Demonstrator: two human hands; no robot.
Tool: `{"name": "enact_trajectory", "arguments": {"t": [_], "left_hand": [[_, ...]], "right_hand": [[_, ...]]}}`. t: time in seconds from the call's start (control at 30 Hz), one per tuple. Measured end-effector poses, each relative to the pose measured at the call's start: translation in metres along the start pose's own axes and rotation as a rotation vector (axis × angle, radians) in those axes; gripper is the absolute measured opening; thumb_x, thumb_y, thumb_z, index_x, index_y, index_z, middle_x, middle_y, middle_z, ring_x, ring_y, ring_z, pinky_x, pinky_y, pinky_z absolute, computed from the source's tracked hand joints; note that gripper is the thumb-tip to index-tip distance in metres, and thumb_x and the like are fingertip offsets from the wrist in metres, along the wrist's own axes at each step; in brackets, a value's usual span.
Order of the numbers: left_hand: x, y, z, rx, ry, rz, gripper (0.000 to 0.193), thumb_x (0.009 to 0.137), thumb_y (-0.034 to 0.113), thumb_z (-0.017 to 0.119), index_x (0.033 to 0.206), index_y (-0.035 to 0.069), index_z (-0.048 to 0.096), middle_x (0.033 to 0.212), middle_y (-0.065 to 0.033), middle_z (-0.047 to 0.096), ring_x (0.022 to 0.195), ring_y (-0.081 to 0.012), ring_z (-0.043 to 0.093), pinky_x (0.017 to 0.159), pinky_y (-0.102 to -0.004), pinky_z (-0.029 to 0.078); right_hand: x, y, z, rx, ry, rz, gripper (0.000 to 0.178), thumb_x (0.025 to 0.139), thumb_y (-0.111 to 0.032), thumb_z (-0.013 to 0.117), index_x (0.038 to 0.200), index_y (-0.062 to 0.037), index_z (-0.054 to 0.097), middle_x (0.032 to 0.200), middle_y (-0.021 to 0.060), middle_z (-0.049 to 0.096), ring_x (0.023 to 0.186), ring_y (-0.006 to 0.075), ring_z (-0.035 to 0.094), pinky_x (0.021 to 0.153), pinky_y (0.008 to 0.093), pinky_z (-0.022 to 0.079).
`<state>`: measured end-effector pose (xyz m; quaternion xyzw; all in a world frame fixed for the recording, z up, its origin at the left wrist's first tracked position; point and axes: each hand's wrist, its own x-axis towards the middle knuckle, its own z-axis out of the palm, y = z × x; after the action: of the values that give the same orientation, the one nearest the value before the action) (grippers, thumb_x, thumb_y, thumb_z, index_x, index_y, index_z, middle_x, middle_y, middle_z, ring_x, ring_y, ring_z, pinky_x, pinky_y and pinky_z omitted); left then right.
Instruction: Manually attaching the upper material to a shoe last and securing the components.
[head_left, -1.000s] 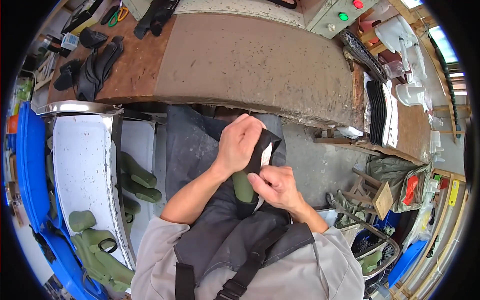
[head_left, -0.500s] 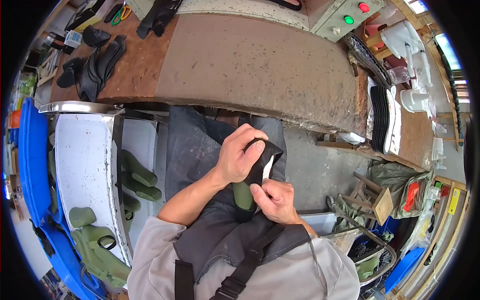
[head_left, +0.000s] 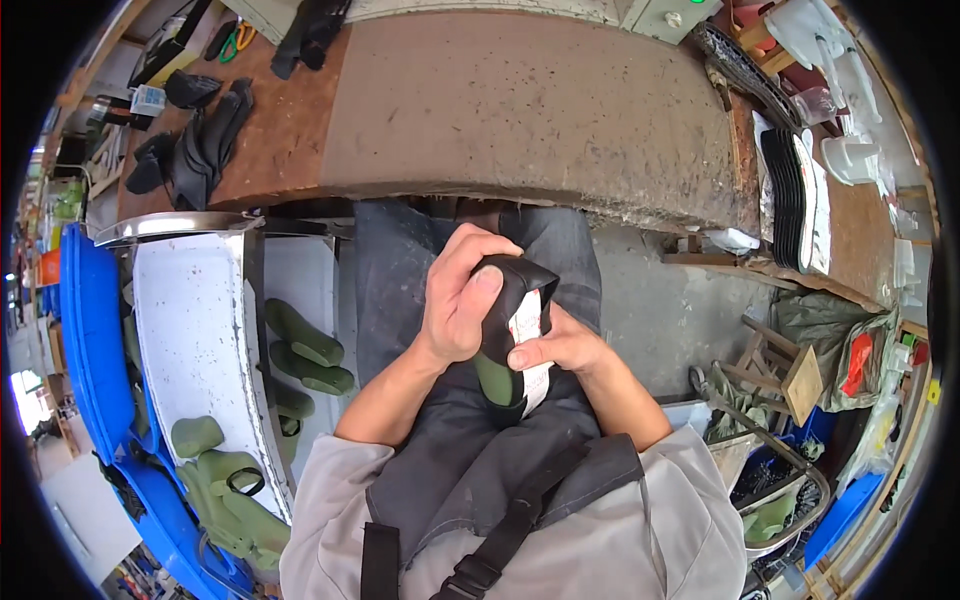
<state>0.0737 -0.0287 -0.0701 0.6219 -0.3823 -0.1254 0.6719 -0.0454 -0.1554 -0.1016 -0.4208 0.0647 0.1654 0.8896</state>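
Note:
Over my lap I hold a green shoe last (head_left: 494, 379) with a black shoe upper (head_left: 507, 290) drawn over it. A white insole board (head_left: 534, 378) with red marks lies along its bottom, which faces right. My left hand (head_left: 462, 300) wraps round the upper's far end, with the thumb pressing on the black material. My right hand (head_left: 565, 345) grips from the right, its thumb flat on the white insole board. The right fingers are partly hidden behind the last.
A brown workbench (head_left: 450, 110) spans the front, with black upper pieces (head_left: 205, 140) at left and stacked black and white insoles (head_left: 795, 200) at right. Green lasts (head_left: 225, 490) lie on a white rack (head_left: 195, 330) at left. A wooden stool (head_left: 790, 375) stands right.
The last has turned, so more of the white insole board shows. My right hand has opened from a tight pinch and moved up, its thumb now on the board. The whole view has shifted slightly.

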Motion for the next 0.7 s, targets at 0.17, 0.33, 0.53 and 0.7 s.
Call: {"name": "enact_trajectory", "arguments": {"t": [0.17, 0.33, 0.53, 0.7], "left_hand": [[-0.012, 0.012, -0.016, -0.089, -0.105, -0.135, 0.046, 0.09, 0.037, 0.05, 0.115, -0.002, 0.055, 0.112, -0.0148, 0.048, 0.107, -0.0252, 0.046, 0.095, -0.0339, 0.035], [0.001, 0.029, -0.045, -0.169, -0.39, -0.241, 0.056, 0.088, 0.042, 0.058, 0.124, 0.0, 0.052, 0.123, -0.0136, 0.044, 0.12, -0.0247, 0.04, 0.104, -0.0354, 0.029], [0.012, 0.046, -0.051, -0.231, -0.451, -0.399, 0.052, 0.085, 0.03, 0.064, 0.124, -0.002, 0.053, 0.124, -0.0131, 0.045, 0.117, -0.0226, 0.044, 0.101, -0.0342, 0.033], [-0.009, 0.036, -0.029, -0.148, -0.186, -0.342, 0.059, 0.085, 0.042, 0.061, 0.121, -0.004, 0.053, 0.125, -0.0139, 0.046, 0.116, -0.0219, 0.046, 0.1, -0.0333, 0.034]], "right_hand": [[-0.004, -0.011, 0.019, -0.174, 0.045, -0.068, 0.069, 0.071, -0.028, 0.082, 0.123, 0.0008, 0.046, 0.106, 0.0047, 0.054, 0.099, 0.0145, 0.05, 0.086, 0.0287, 0.042], [-0.008, -0.023, 0.034, -0.253, 0.046, -0.056, 0.081, 0.071, -0.031, 0.083, 0.132, 0.0018, 0.039, 0.112, 0.0074, 0.053, 0.104, 0.0164, 0.049, 0.09, 0.0304, 0.042], [-0.009, -0.019, 0.038, -0.28, 0.077, -0.081, 0.086, 0.071, -0.032, 0.083, 0.136, 0.0004, 0.036, 0.115, 0.0084, 0.052, 0.108, 0.0168, 0.049, 0.092, 0.0305, 0.041], [-0.011, -0.019, 0.034, -0.209, 0.073, -0.04, 0.083, 0.071, -0.031, 0.082, 0.134, 0.0004, 0.038, 0.113, 0.0073, 0.053, 0.106, 0.016, 0.049, 0.091, 0.0302, 0.041]]}}
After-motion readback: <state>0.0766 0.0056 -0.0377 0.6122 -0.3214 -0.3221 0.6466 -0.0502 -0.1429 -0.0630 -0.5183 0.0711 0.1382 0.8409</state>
